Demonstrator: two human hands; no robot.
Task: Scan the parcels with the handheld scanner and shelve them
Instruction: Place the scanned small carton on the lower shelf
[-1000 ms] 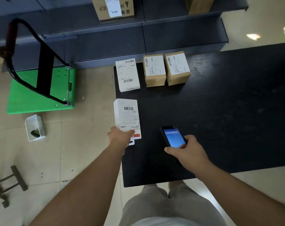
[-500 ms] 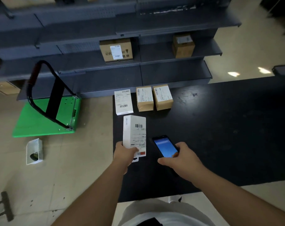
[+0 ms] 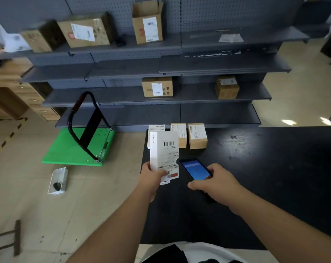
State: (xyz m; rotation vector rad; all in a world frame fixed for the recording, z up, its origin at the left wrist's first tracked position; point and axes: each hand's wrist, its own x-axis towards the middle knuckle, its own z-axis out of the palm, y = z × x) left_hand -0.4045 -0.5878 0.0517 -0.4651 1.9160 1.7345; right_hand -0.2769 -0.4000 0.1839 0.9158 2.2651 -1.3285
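Note:
My left hand (image 3: pixel 151 176) grips the lower end of a white parcel (image 3: pixel 163 151), held upright above the left edge of the black table (image 3: pixel 255 177), its barcode label facing me. My right hand (image 3: pixel 216 182) holds the handheld scanner (image 3: pixel 195 168), a black device with a lit blue screen, just right of the parcel. Behind the held parcel, another white parcel (image 3: pixel 156 128) lies on the table, partly hidden. Two brown parcels (image 3: pixel 180 133) (image 3: pixel 197 135) lie beside it. The grey shelves (image 3: pixel 198 95) stand beyond the table.
Several brown boxes stand on the shelves, among them one (image 3: pixel 157 89) on a middle shelf and one (image 3: pixel 147 25) on the top shelf. A green platform trolley (image 3: pixel 79 147) with a black handle stands on the floor at left. A small white basket (image 3: pixel 58 180) lies near it.
My left hand has lifted the white parcel off the table and raised it upright. My view has tilted up, bringing the upper shelves into sight. The scanner stays in my right hand beside the parcel.

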